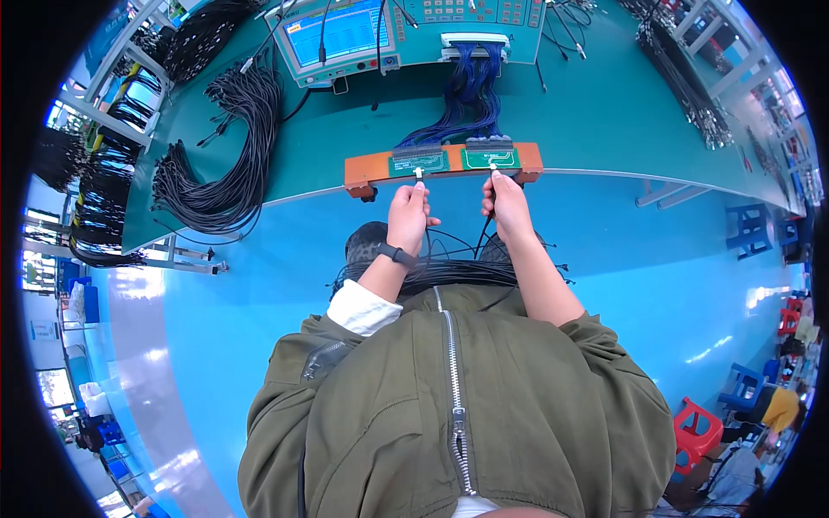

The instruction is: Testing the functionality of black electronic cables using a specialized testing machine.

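Fingers (418, 185) of the left hand (408, 217) pinch a small white cable plug (418, 173) at the left green circuit board (420, 161). The right hand (508, 205) pinches a thin black cable (482, 235) at the right green circuit board (490, 158). Both boards sit on an orange fixture block (366, 168) at the green counter (596, 112) edge. Blue ribbon wires (471, 95) run to a teal test console (414, 30).

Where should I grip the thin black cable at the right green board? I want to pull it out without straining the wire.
Judging from its pose, grip the small white plug end where it meets the right green circuit board, not the black wire. Come from the near edge, as the right hand does, since the plug points toward the person.
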The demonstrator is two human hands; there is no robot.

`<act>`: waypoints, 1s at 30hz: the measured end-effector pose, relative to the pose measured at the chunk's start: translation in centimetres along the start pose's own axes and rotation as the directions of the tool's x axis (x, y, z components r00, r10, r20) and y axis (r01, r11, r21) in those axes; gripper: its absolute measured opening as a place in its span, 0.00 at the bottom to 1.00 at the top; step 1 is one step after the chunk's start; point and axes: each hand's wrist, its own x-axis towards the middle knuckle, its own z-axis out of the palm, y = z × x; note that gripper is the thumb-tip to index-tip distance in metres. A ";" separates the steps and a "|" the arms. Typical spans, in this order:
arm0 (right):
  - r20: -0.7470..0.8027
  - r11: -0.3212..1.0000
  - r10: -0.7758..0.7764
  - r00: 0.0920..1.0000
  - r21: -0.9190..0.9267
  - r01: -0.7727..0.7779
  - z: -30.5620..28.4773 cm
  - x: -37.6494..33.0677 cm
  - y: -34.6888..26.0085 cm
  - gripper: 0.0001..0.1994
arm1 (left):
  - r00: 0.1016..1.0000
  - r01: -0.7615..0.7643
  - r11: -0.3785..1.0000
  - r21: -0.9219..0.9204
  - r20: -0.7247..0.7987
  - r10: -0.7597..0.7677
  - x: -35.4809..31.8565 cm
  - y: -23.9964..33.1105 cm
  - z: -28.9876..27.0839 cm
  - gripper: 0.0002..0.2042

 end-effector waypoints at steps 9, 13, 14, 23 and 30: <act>0.065 0.994 0.033 0.997 0.106 -0.040 -2.5 0.4 1.4 0.12 | 0.998 0.064 0.997 -0.036 -0.026 -0.065 0.1 1.3 0.5 0.12; 0.022 0.991 -0.077 0.997 -0.110 0.079 -4.5 -1.0 1.4 0.09 | 0.992 0.087 0.994 -0.071 -0.087 -0.093 0.3 1.5 1.3 0.11; -0.022 0.990 -0.101 0.995 -0.106 0.098 -5.7 -1.0 2.1 0.09 | 0.991 0.089 0.993 -0.071 -0.089 -0.096 0.6 1.6 1.2 0.11; -0.591 0.876 -0.464 0.659 -0.199 0.438 -28.6 -7.4 1.7 0.14 | 0.893 -0.274 0.885 0.377 -0.242 0.380 -3.2 2.0 -16.0 0.09; -0.655 0.945 0.074 0.752 -0.195 -0.262 -44.1 -14.0 6.5 0.15 | 0.651 0.729 0.173 0.663 -0.749 0.126 -12.3 -10.6 -39.4 0.12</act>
